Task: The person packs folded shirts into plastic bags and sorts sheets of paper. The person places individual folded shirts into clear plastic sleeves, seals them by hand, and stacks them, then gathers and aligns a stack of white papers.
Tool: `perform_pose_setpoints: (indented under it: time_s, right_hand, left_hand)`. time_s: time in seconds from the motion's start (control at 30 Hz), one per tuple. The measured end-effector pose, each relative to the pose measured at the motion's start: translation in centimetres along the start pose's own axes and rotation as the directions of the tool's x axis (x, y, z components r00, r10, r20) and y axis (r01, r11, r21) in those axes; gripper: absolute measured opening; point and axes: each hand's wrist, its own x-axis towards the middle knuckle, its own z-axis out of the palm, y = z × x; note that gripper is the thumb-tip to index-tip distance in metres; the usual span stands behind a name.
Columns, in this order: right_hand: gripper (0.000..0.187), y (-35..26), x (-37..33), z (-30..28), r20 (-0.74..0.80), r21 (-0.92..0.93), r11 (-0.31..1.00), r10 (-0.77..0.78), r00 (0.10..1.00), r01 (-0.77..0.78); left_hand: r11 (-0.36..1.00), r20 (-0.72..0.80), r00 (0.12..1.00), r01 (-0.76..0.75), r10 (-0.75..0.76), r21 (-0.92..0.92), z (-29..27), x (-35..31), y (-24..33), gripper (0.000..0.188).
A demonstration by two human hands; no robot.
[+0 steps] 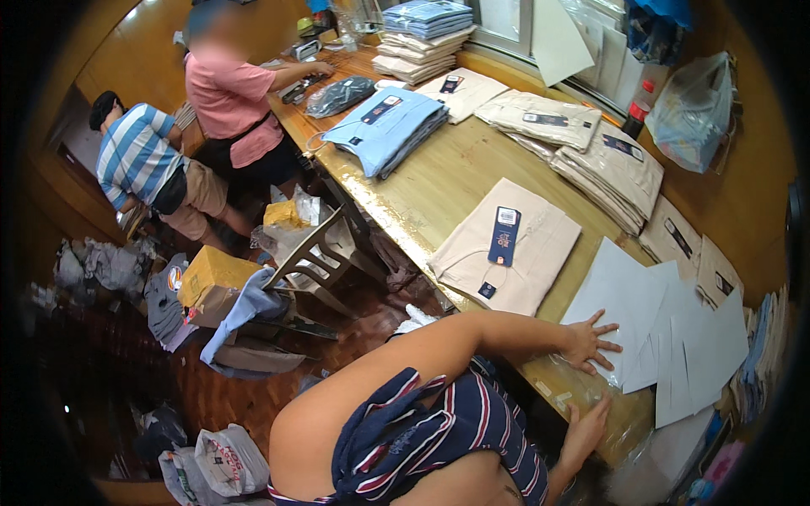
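Note:
My left hand (pixel 593 342) reaches across the table with its fingers spread, pressing on the edge of a white sheet (pixel 601 291). Several more white sheets (pixel 700 346) lie overlapped and fanned beside it. Closer to my body, my right hand (pixel 588 432) rests at the table's edge with fingers stretched out, next to shiny clear plastic (pixel 650 447); I make out nothing in its grasp. Beyond the left hand lies a folded beige garment (pixel 540 253) with a dark blue hang tag (pixel 504 236) on a string.
Stacked beige garments (pixel 616 173) and a blue stack (pixel 384 126) occupy the table (pixel 439 190). A bottle (pixel 639 110) and a hanging plastic bag (pixel 692 114) are by the wall. A chair (pixel 325 257) and a box (pixel 215 282) stand left. Two people (pixel 232 93) work beyond.

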Motion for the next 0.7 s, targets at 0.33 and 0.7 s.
perform_pose_setpoints:
  time_s: [0.33, 0.7]
  right_hand:
    - [0.049, -2.7, 1.6, -0.8, -0.065, -0.376, 0.922, 0.071, 0.995, -0.09]
    - [0.01, -2.9, 0.2, 2.2, -0.124, -0.115, 0.96, -0.268, 0.955, 0.255]
  left_hand:
    - [0.999, 0.043, 0.999, -0.004, 0.002, 0.054, -0.2, 0.1, 0.1, 0.044]
    - [0.999, -0.002, 1.0, 0.024, -0.024, 0.044, 0.2, -0.1, -0.2, 0.044]
